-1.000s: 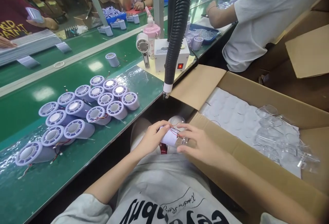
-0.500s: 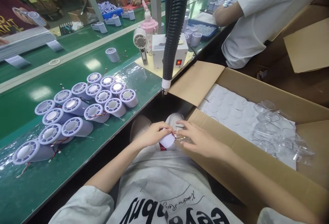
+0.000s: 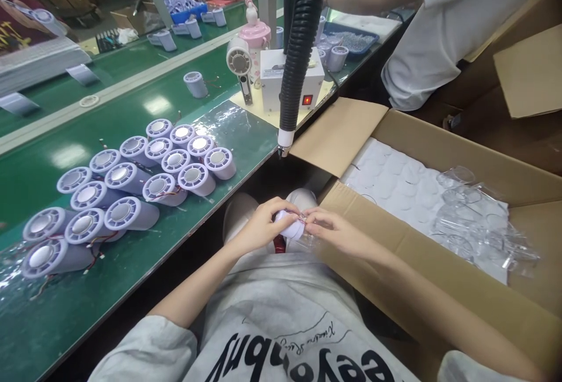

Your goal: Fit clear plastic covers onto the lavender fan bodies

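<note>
Stretching along the person's left, a long green desk [image 3: 65, 312] carries the line's output, while an open cardboard box [image 3: 439, 142] fills the floor space at their right, lined with a white foam sheet [image 3: 395, 177] on which clear plastic pieces [image 3: 474, 218] lie in a loose heap toward the far corner. Beyond the box a co-worker in a white shirt [image 3: 448, 19] sits at the same desk with one arm reaching over it. A black corrugated hose [image 3: 302, 48] hangs down in front of a white control box [image 3: 270, 83] with a lit red switch, its pale nozzle ending just above the desk's near edge. On the desk, well apart from the hands, a batch of lilac cylinders [image 3: 120, 212] lies on its sides in tight rows, grilled ends facing the camera and red leads trailing from a few. Over the lap, between desk and box, both hands meet: the left hand [image 3: 259, 227] has its fingers curled around one lilac cylinder [image 3: 293, 229], and the right hand [image 3: 338, 233] has its fingertips closed on the same piece's right end, where thin reddish wires [image 3: 301, 217] show; whether those fingertips pinch the wires themselves cannot be told.
</note>
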A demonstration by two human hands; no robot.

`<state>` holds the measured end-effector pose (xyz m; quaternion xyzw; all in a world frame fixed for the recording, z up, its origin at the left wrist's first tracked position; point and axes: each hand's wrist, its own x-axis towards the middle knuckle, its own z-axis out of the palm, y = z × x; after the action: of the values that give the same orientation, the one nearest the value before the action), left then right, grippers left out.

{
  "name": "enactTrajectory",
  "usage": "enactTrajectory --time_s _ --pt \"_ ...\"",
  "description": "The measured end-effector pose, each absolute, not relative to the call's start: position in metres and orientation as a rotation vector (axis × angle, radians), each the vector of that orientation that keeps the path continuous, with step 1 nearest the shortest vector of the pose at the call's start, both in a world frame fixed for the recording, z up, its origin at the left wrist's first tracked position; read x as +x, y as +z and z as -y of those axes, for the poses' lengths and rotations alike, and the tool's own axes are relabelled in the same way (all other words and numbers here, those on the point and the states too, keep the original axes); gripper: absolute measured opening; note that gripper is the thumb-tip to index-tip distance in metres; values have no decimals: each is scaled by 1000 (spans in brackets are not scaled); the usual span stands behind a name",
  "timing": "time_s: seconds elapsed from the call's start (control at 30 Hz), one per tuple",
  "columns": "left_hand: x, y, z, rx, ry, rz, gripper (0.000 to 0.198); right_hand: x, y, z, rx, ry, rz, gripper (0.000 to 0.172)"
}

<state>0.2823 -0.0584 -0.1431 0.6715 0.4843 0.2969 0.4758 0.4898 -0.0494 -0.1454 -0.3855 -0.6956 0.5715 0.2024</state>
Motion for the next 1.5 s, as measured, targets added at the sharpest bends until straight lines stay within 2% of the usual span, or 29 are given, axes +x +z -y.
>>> enactTrajectory --time_s 0.07,0.2,0.27,0.43,0.57,0.67,0.73,1.1,1.5 --pt "282 -148 59 1582 788 -1172 22 489 -145 51 -1132 1512 1890 32" --pt "278 -159 61 1630 806 -1124 60 492 -141 55 -1191 1358 1851 34" --pt "275 -160 63 1723 770 -1070 69 495 -137 53 -1180 1363 1788 35" --pt "278 -152 69 1636 764 -941 67 501 -130 47 -1176 1521 1505 39" --pt "282 -144 76 1336 813 -951 66 504 -125 50 -1017 1459 1693 20" --pt "283 -140 82 1153 811 -949 69 507 -126 56 -853 1162 2014 41" --pt "281 -138 85 1106 781 -914 70 509 -127 59 -780 1066 2081 41" --pt "277 -135 86 1386 895 -752 77 515 -120 68 -951 1493 1845 46" --pt "275 -135 89 1579 893 -777 80 511 -115 67 -1006 1888 1521 42"
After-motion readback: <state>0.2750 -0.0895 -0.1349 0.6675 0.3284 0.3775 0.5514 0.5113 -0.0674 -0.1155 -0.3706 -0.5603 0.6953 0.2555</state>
